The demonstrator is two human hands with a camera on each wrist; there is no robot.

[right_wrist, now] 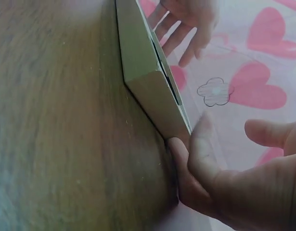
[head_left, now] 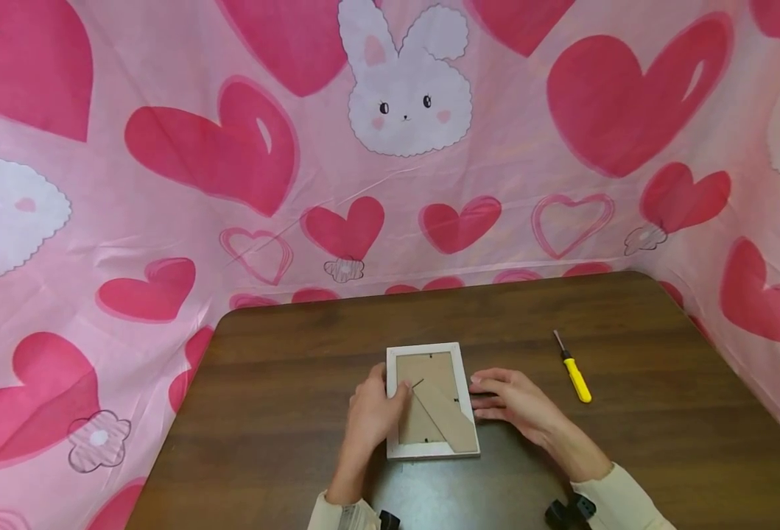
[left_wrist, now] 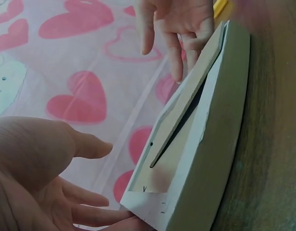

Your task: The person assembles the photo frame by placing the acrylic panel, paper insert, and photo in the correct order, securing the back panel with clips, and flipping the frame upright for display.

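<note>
A white picture frame [head_left: 463, 383] lies back side up on the table, its tan backing board [head_left: 408, 368] showing. Slanting across the board is the flat easel stand [head_left: 448, 418], which lifts slightly off it in the left wrist view. My left hand [head_left: 371, 411] is at the frame's left edge; in its wrist view the thumb [left_wrist: 92, 146] is raised clear and the fingers extend to the frame's edge. On the opposite side, my right hand [head_left: 521, 406] has loosely bent fingers at the right edge. Its thumb [right_wrist: 265, 132] stands away from the frame in the right wrist view.
A screwdriver [head_left: 577, 379] with a yellow and black handle lies right of the right hand. The brown wooden table [head_left: 283, 383] has rounded far corners. Pink cloth [head_left: 390, 177] printed with hearts and rabbits hangs around its back and sides.
</note>
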